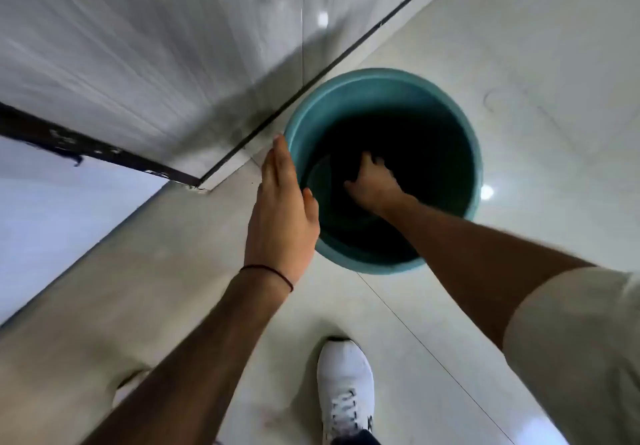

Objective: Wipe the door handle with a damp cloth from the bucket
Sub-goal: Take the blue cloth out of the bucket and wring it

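A round teal plastic bucket (467, 153) stood on the pale glossy tiled floor (536, 46), close to the grey streaked wall panel (138, 46) and the dark strip (311, 81) running along its base. Bucket interior was dark; contents hard to read.

The right hand (372, 183) was down inside the bucket, arm reaching in over the near rim. Fingers were curled down into the dark bottom, seemingly onto something dark there, but a cloth could not be made out, so whether they gripped anything could not be told.

The left hand (280, 216) lay flat against the outside left of the bucket rim, fingers straight and together, thumb touching the rim edge. Released, not grasping. A thin dark red thread bracelet (268, 271) circled the left wrist.

The right arm showed a short off-white sleeve (571, 340). A white lace-up sneaker (346, 385) stood on the floor just below the bucket, between the two forearms. A second pale shoe (130, 387) was partly hidden behind the left forearm.

Door handle not in view. Left of the wall panel, a dark chipped edge (86, 148) bordered a blurred bluish-white surface (52, 219).
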